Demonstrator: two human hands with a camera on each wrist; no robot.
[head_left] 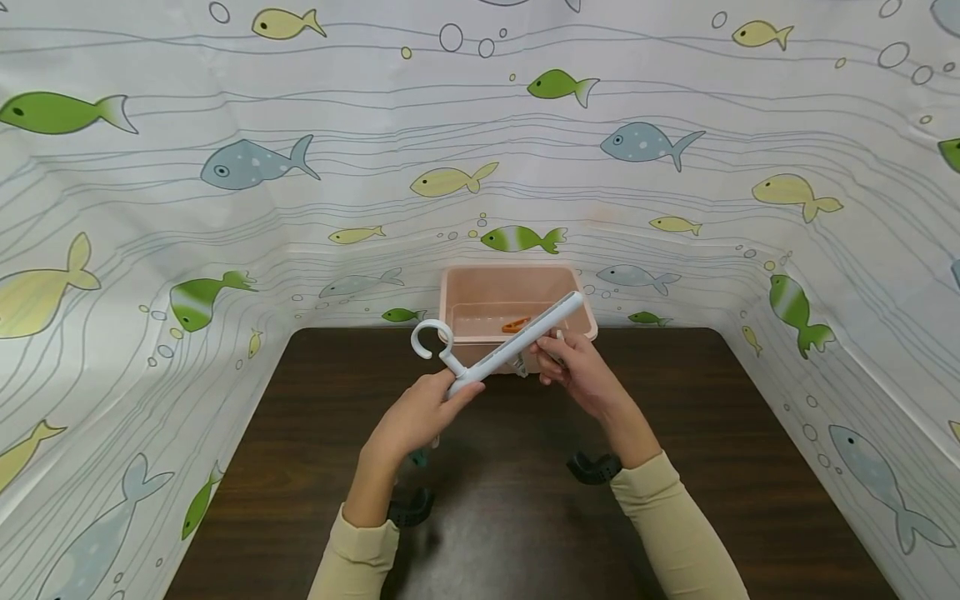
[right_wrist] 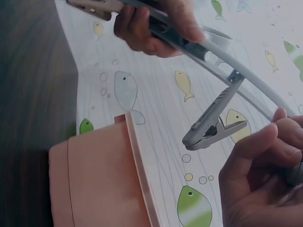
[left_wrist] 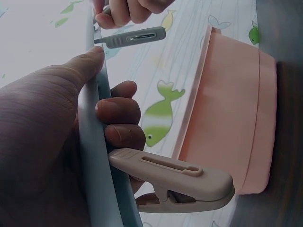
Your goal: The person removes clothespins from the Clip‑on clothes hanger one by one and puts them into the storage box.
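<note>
A pale blue-white clip hanger (head_left: pixel 517 346) with a hook (head_left: pixel 432 337) is held slanted above the table. My left hand (head_left: pixel 420 412) grips it near the hook, thumb along the bar. At the raised far end, my right hand (head_left: pixel 573 367) pinches a light clothespin, mostly hidden by the fingers. Between the hands a grey clothespin (right_wrist: pixel 213 118) hangs from the bar. A beige clothespin (left_wrist: pixel 175 182) sticks out by the left hand. Below that hand, a small green piece (head_left: pixel 417 457) shows partly.
A pink bin (head_left: pixel 517 279) stands at the back of the dark wooden table (head_left: pixel 495 517), with an orange clothespin (head_left: pixel 516 325) inside. A fish-patterned sheet (head_left: pixel 480 125) surrounds the table at the back and sides. Dark wrist-camera mounts (head_left: pixel 592 468) sit at both wrists.
</note>
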